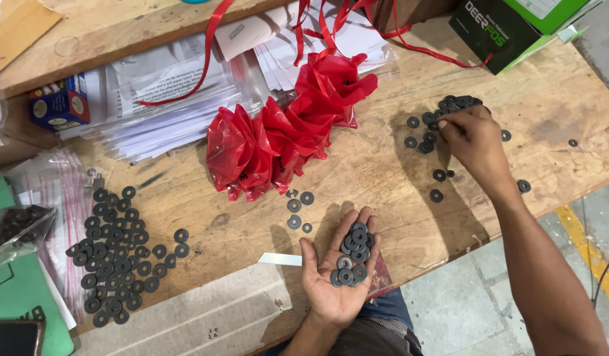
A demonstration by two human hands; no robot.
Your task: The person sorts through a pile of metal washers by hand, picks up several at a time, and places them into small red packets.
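My left hand (336, 273) lies palm up at the table's near edge, cupping a heap of black rubber washers (354, 254) on its fingers. My right hand (472, 135) reaches to the far right of the wooden table (383, 165), fingertips down on a pile of black washers (443, 115); loose washers lie scattered around it. A few single washers (298, 207) rest just beyond my left hand.
Red plastic bags (284, 132) with red ribbons lie mid-table. A large spread of black washers (116, 257) covers the left. Stacked paper sheets (166, 99), a small blue box (59, 105), clear zip bags (34, 191) and a black-and-green carton (509, 26) line the back.
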